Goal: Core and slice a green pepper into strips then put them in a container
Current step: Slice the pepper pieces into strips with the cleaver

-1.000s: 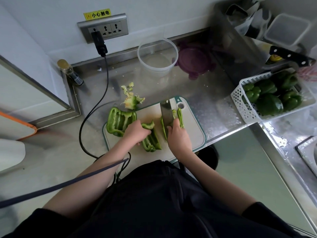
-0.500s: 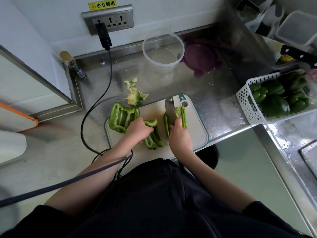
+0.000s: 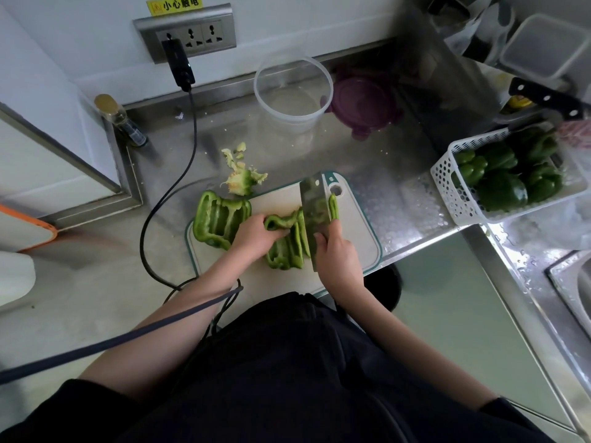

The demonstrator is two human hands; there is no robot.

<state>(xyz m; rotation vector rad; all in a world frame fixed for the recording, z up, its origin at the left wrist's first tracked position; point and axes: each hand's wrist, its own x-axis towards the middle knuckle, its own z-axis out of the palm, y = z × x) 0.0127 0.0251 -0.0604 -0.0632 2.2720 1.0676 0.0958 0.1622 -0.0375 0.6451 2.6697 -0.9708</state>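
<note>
Item: green pepper piece under the knife (image 3: 289,241), on the cutting board (image 3: 358,231), at the near edge of the steel desk (image 3: 399,193). Long axis of the piece ran away from the person, roughly parallel to the cleaver (image 3: 315,206).

Left hand (image 3: 256,235): fingers curled over the left part of the piece, pressing it to the board; it lay directly left of the blade, fingertips near the steel but seemingly not touching it.

Right hand (image 3: 335,254): closed round the cleaver's handle, which the fist hid. The blade stood on edge against the right side of the piece, its length also running away from the person.

Cut strip (image 3: 333,206): one narrow strip lay just right of the blade, parallel to it. Other strips, if any, could not be told apart from the piece.

Uncut half (image 3: 220,219): opened flat, inner side up, at the board's left end, overhanging its edge, just beside the left wrist.

Core and trimmings (image 3: 241,180): off the board, on the desk beyond its far left corner.

Container (image 3: 292,91): clear round tub, apparently empty, well beyond the board near the wall; purple lid (image 3: 361,103) just to its right.

Judgement: slicing in progress, well short of done. The next cut would depend on the blade staying parallel to the piece's long axis while shifting leftward toward the left fingertips, the nearer hazard.
</note>
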